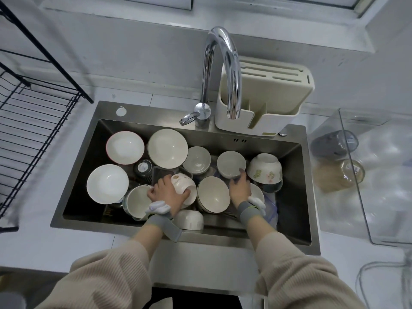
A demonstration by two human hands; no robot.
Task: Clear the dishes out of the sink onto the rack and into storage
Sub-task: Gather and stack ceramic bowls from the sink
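Both hands are down in the sink (93, 175): the left hand (166, 192) clasps a tipped small bowl (181, 185), the right hand (239, 188) pinches another bowl (230, 164) at its rim. Glazed ceramic, probably slick, chippable; rims seem the safest hold.

Pale grey-white countertop (40, 246) runs left and right. Behind it a pale wall (124, 50) with a raised ledge, and part of a window frame (347, 5) at the top right. Chrome gooseneck faucet (223, 70) at the back centre, its lever handle turned left. Cream plastic knife-and-utensil holder (274, 97) just right of the faucet. Clear plastic bin (379, 175) on the right counter, blurred jars showing through it. Light is flat, cool, even.
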